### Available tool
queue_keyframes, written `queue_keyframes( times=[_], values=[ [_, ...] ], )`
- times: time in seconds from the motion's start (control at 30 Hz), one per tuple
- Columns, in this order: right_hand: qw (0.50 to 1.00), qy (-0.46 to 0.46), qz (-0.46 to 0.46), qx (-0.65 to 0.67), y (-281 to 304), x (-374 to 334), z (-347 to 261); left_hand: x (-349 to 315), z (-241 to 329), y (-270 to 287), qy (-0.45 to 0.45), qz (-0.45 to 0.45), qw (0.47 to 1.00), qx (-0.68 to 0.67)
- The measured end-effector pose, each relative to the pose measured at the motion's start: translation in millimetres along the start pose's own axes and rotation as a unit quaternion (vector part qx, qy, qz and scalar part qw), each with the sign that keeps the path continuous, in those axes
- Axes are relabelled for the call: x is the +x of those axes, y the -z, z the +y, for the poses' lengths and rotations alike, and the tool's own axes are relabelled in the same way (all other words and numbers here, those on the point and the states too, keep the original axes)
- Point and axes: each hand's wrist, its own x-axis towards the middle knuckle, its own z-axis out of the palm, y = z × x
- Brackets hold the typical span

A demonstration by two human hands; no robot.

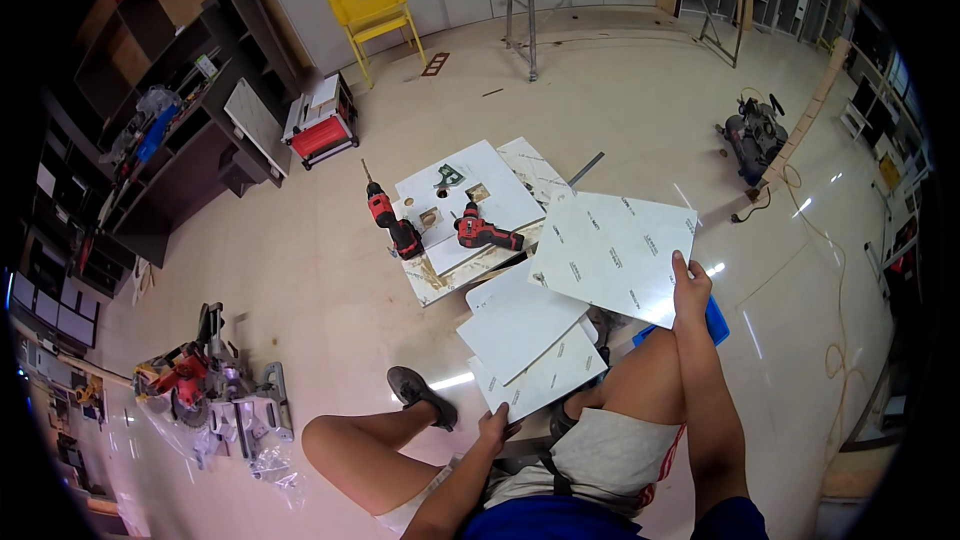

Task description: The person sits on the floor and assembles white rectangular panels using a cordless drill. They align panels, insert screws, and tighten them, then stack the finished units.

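My right hand (691,288) grips the right edge of a large white panel (618,252) with rows of dark print. Low in front of me, my left hand (495,427) is closed on the near corner of a smaller printed white panel (545,370). A plain white board (525,315) lies over part of that panel. Beyond them, a stack of white boards with cut-outs (490,180) carries two red and black cordless drills, one (487,231) lying flat, the other (392,220) at its left edge with a long bit. A small green piece (449,176) rests there too.
A miter saw (205,385) stands on the floor at left. A red toolbox (325,125) and yellow chair (372,10) are farther back. An air compressor (752,135) with a trailing hose stands at right. A blue tray (716,320) sits partly hidden by my right knee.
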Motion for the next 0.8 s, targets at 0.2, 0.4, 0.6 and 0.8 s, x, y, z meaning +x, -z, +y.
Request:
queue_keyframes(
  times=[0.2,0.4,0.6,0.8],
  values=[
    [1.000,0.001,-0.027,0.009,2.9,4.1,5.8,14.2,11.7,1.4,-0.028,0.069,0.997,0.013],
    [1.000,0.015,-0.021,0.001,-4.6,-0.7,-2.5,24.5,15.3,11.7,-0.018,0.072,0.997,0.022],
    [0.999,0.022,-0.026,-0.030,-5.6,9.5,4.4,17.6,14.9,3.6,-0.038,0.080,0.995,0.033],
    [0.992,0.048,-0.044,-0.108,-0.1,19.3,13.8,28.7,9.3,5.4,-0.099,0.071,0.986,0.110]
  ],
)
